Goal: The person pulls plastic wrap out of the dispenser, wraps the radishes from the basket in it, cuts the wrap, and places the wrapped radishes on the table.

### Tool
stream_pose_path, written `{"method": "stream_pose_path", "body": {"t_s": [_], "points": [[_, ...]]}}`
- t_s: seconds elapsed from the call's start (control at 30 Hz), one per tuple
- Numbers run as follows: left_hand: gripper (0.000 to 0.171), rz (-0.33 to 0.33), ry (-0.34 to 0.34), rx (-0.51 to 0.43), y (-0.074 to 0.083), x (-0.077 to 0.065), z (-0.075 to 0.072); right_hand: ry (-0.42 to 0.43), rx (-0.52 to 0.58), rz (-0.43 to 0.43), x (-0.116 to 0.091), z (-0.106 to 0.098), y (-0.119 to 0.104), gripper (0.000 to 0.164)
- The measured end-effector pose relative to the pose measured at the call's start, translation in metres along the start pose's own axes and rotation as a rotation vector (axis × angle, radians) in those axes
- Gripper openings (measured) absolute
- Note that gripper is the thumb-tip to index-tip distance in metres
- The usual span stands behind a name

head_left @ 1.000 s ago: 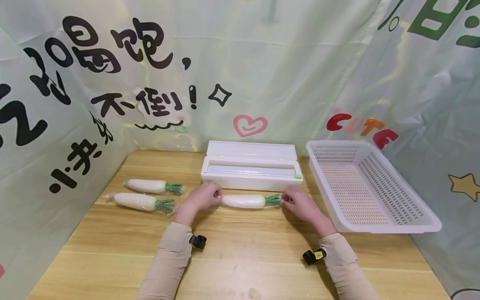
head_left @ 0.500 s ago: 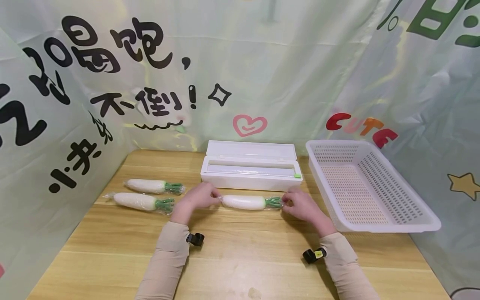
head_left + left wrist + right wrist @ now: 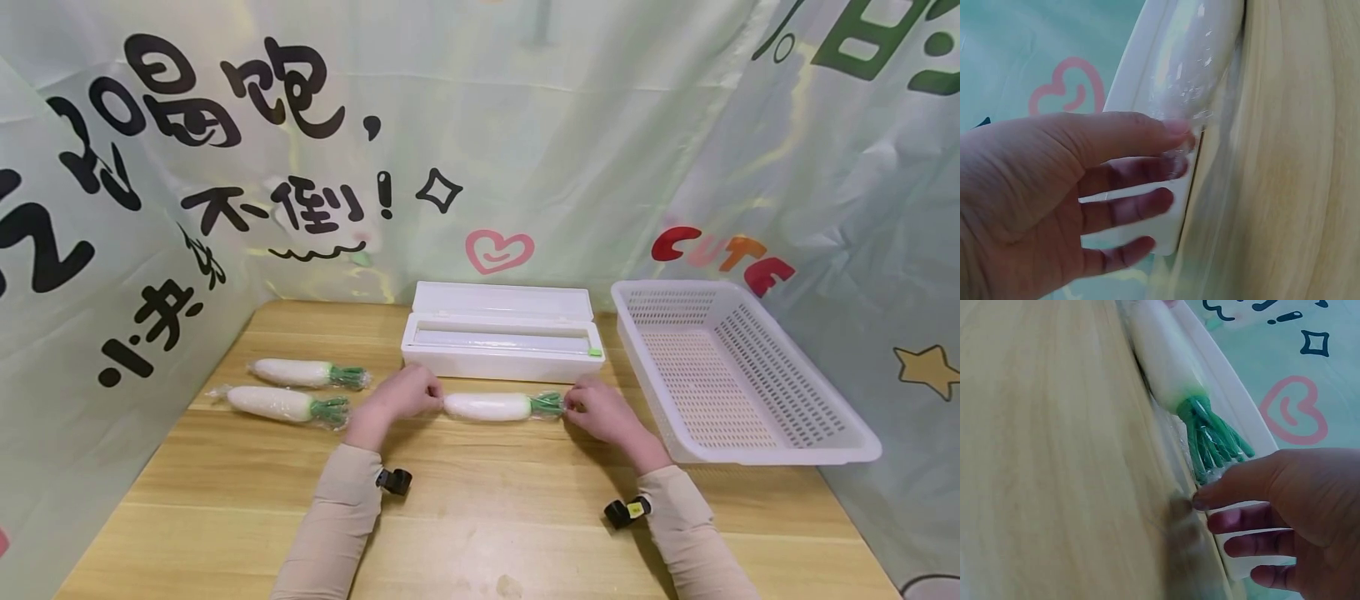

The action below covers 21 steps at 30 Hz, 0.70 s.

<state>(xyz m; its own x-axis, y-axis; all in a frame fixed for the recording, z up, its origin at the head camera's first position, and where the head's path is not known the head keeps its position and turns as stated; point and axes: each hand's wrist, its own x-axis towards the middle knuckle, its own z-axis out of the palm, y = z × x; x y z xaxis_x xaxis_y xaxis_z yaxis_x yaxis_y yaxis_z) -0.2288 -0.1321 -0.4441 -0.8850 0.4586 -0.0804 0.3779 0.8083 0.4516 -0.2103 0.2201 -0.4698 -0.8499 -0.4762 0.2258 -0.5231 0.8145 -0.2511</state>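
A white radish with green tops [image 3: 487, 407], wrapped in clear plastic film, lies crosswise in the middle of the table. At its white tip, my left hand [image 3: 405, 393] pinches the twisted end of the plastic wrap [image 3: 1179, 156] between thumb and index finger. My right hand [image 3: 603, 410] is at the leafy end, its thumb and index finger pinching the film just past the green tops [image 3: 1213, 440]. The remaining fingers of both hands are loosely bent. Two more wrapped radishes, an upper one [image 3: 292, 372] and a lower one [image 3: 270, 402], lie to the left.
Behind the radish stands a white cling film dispenser [image 3: 502, 364] with its lid raised and a green slider at the right. A white perforated basket [image 3: 780, 457] sits on the right side of the wooden table [image 3: 480, 517]. Printed cloth [image 3: 585, 167] hangs around the back and sides.
The middle radish has shifted very slightly toward me. Both hands stay at its ends, the left wrist moving only a little.
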Motion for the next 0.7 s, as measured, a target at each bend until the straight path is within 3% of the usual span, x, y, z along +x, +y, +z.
{"method": "stream_pose_path", "body": {"t_s": [0.17,0.27,0.53,0.7], "points": [[0.013,0.023,0.112,0.056,0.0011,0.0030,0.0013,0.070,-0.017,0.030,0.0006,0.0015,-0.0005,0.005],[0.012,0.022,0.137,0.077,0.0005,0.0034,0.0014,0.091,-0.009,0.032,0.0008,0.0011,-0.0009,0.009],[0.006,-0.034,0.027,-0.014,-0.0032,-0.0029,-0.0046,0.046,-0.027,-0.001,0.0010,0.0003,0.0006,0.012],[0.009,-0.027,0.003,-0.036,-0.0054,-0.0040,-0.0047,0.025,-0.020,-0.015,-0.0005,-0.0009,0.0003,0.015]]}}
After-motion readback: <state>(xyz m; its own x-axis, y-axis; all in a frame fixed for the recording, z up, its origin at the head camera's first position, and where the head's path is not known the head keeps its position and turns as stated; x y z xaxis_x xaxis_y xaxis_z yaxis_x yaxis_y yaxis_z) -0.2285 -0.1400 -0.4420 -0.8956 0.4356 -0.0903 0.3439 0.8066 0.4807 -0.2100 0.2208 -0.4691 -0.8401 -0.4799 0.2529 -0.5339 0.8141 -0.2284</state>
